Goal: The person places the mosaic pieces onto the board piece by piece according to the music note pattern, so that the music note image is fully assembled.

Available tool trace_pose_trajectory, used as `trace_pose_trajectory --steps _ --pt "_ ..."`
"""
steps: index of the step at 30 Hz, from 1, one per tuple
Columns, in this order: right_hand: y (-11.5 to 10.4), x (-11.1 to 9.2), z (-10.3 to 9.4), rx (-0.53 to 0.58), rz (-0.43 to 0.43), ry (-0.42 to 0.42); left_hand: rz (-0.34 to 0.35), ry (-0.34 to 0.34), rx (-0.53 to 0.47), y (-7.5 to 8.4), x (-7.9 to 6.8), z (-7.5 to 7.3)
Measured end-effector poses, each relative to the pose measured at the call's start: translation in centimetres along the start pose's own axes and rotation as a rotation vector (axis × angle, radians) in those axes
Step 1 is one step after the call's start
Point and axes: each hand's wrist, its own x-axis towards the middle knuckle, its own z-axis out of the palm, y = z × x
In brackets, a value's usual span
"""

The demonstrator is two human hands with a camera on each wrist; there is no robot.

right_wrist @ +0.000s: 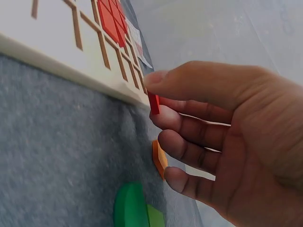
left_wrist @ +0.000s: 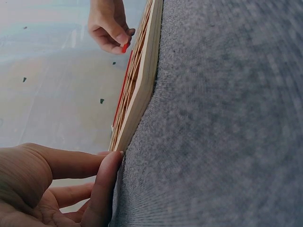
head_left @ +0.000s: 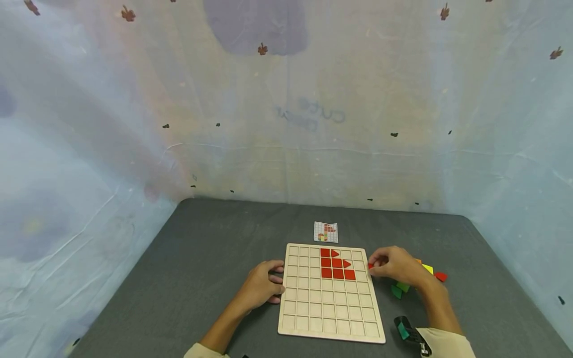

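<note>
A wooden grid board (head_left: 309, 308) lies on the table, with several red squares (head_left: 326, 262) and two red triangles (head_left: 346, 264) set in its upper cells. At the board's left edge, my left hand (head_left: 261, 285) holds the rim; thumb and index fingertips (left_wrist: 113, 161) come together there in the left wrist view. My right hand (head_left: 396, 264) pinches a small red tile (right_wrist: 154, 102) between thumb and fingers, close beside the board's right edge. Most of this tile's shape is hidden by the fingers.
Beyond the board lies a small pattern card (head_left: 326, 232). Under and around my right forearm are loose pieces: a yellow one (head_left: 428, 269), a red one (head_left: 440, 276), an orange one (right_wrist: 160, 158) and green ones (right_wrist: 130, 205). A black strap (head_left: 407, 329) is near the right sleeve.
</note>
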Motion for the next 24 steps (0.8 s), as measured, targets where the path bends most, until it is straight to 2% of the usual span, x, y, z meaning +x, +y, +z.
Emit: trace_pose_trajectory --steps 13,24 --pt "-1.5 0.8 1.3 0.005 -0.012 -0.069 0.009 0.004 -0.024 0.2 -0.2 0.0" --pt "-1.7 0.8 1.6 0.015 -0.034 -0.116 0.003 -0.003 -0.004 -0.2 -0.1 -0.1"
